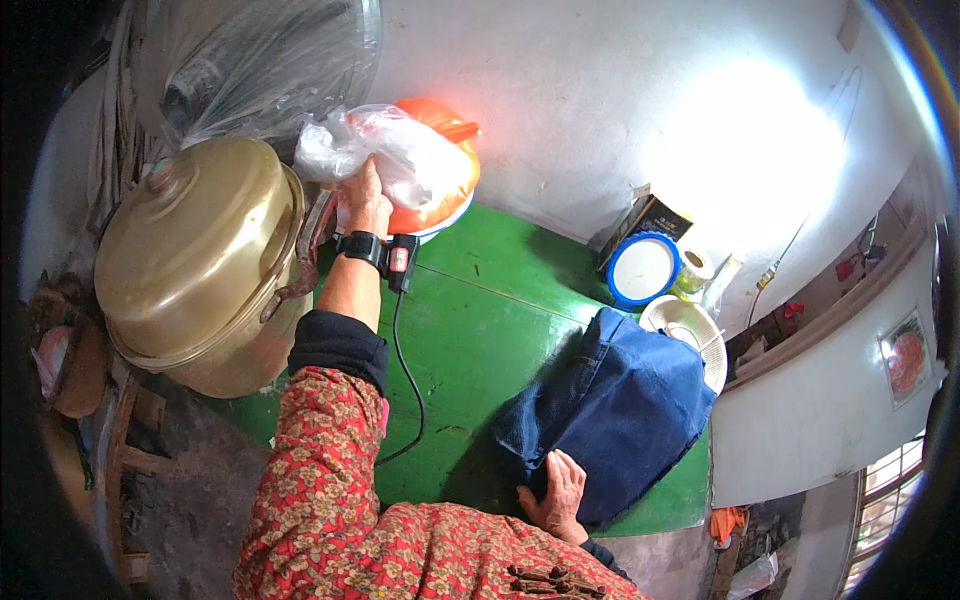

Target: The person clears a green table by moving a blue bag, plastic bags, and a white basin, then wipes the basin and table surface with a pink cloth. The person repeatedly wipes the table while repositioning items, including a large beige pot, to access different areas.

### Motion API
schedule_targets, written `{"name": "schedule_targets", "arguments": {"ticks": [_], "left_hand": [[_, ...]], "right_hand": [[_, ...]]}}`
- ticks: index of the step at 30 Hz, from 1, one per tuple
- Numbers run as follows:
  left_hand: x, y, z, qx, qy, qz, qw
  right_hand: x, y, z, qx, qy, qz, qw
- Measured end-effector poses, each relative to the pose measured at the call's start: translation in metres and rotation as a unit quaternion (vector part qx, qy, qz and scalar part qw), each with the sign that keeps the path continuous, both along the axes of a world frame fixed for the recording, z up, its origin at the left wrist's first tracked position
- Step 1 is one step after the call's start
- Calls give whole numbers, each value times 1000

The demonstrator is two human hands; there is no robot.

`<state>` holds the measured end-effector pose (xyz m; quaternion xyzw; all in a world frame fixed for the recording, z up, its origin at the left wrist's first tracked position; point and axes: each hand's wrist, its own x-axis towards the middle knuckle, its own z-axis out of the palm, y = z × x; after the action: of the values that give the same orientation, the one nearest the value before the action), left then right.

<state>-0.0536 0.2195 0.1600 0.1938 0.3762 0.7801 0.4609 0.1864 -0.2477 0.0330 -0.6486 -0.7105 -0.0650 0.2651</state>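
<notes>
My left hand (365,201) reaches to the back of the green table (465,315) and touches a crumpled clear plastic bag with white contents (412,161); whether its fingers grip the bag is unclear. That bag lies on an orange plastic bag (465,180) in a white basin with a blue rim (448,225). A black strap with a small device and a cable is on my left wrist. My right hand (559,491) rests at the near edge of a dark blue fabric bag (622,420), thumb apart from the fingers; its grip cannot be told.
A large lidded metal pot (202,255) stands at the left, with a curved brown handle. Beyond the blue bag are a blue-rimmed round container (643,268), a dark box (656,219), a tape roll (695,264) and a pale plastic basket (712,345). A white wall borders the table.
</notes>
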Motion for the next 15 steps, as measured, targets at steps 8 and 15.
{"name": "schedule_targets", "arguments": {"ticks": [8,15], "left_hand": [[-1,-3,-16,-111,168,13,980],[25,-22,-55,38,403,248,880]], "right_hand": [[-2,2,3,-8,9,1,1000],[-1,2,2,-5,11,4,1000]]}}
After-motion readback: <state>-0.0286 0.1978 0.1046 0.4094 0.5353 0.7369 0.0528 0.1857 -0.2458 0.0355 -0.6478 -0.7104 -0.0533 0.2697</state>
